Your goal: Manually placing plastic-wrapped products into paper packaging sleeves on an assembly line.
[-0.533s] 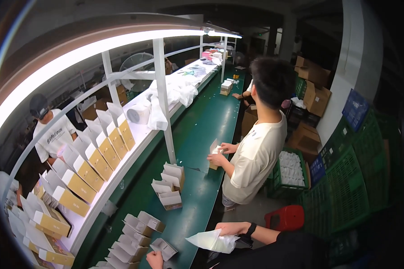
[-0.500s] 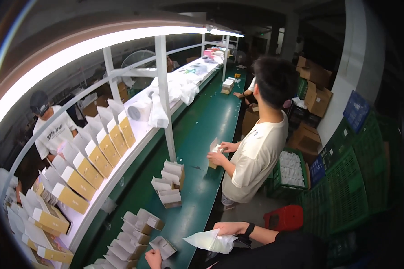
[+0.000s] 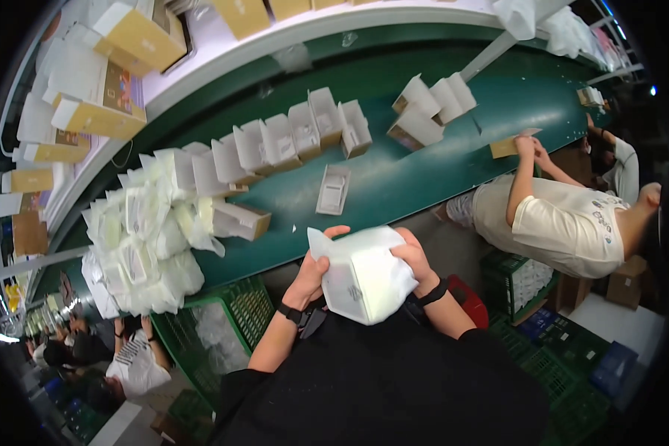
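Note:
In front of my body, a white package (image 3: 368, 279) in a thin translucent bag is held between both hands. My left hand (image 3: 310, 276) grips its left edge, thumb on top. The fingers of my right hand (image 3: 418, 262) wrap round its right side. Just beyond, a small open carton (image 3: 334, 190) with white insides lies on the green bench (image 3: 282, 201). Several open cartons (image 3: 279, 141) stand in a row farther back. To the left, similar white wrapped packages (image 3: 145, 230) sit in a heap, beside a tipped open carton (image 3: 241, 219).
A green crate (image 3: 249, 308) with clear plastic bags stands by my left arm. On the right, a co-worker (image 3: 557, 223) in a cream shirt handles a yellow carton (image 3: 504, 148). Yellow cartons (image 3: 111, 115) line the raised white shelf. A red stool (image 3: 468, 301) is near my right arm.
The view has swung down and left. The white package, earlier in my right hand out to the side, is now in front of me; my left hand has left a carton and grips it too.

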Motion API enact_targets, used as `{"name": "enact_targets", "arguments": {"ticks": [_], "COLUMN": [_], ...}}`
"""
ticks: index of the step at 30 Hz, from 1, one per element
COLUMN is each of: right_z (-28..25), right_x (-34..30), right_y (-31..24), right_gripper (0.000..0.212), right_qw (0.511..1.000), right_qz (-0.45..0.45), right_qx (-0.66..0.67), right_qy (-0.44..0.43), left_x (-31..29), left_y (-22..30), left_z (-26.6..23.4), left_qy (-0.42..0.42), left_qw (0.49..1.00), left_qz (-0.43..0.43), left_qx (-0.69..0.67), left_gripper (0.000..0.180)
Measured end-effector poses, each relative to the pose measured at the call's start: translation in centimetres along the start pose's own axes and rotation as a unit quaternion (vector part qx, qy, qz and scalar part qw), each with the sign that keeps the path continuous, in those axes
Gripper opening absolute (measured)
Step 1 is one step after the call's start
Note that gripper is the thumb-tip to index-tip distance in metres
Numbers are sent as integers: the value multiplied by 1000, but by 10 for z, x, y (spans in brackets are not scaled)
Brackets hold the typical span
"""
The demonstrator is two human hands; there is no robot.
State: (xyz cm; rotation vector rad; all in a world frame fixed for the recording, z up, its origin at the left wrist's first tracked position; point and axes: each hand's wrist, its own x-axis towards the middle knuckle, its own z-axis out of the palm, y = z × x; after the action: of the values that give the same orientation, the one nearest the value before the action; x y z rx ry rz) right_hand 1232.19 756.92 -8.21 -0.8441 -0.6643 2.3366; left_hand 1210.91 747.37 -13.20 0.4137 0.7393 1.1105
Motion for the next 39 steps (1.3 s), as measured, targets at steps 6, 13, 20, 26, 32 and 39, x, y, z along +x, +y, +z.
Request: {"name": "enact_targets", "arguments": {"ticks": [6, 13, 20, 26, 32, 39], "right_z": [17, 21, 9, -12, 14, -11], "right_x": [22, 3, 10, 30, 113, 157], "right_y": [40, 18, -16, -59, -79, -64], "right_gripper": [31, 47, 77, 72, 51, 40], "right_qw": [865, 934, 927, 850, 315, 230], "right_qz": [-299, -89, 47, -53, -373, -455], "right_qx": [-384, -344, -368, -519, -782, -731], "right_qy": [126, -43, -58, -71, -386, -453], "left_x": [-15, -31, -12, 68, 97, 82], "left_y": [-20, -10, 8, 40, 40, 38], "left_z": [-5, -10, 7, -34, -89, -97], "left_qy": [148, 217, 225, 286, 195, 159], "left_qw": [986, 973, 943, 752, 684, 700], "left_qz": [25, 83, 125, 283, 49, 61], "left_qx": [-77, -21, 212, 522, 701, 694], "left_gripper": [104, 100, 88, 48, 37, 35]}}
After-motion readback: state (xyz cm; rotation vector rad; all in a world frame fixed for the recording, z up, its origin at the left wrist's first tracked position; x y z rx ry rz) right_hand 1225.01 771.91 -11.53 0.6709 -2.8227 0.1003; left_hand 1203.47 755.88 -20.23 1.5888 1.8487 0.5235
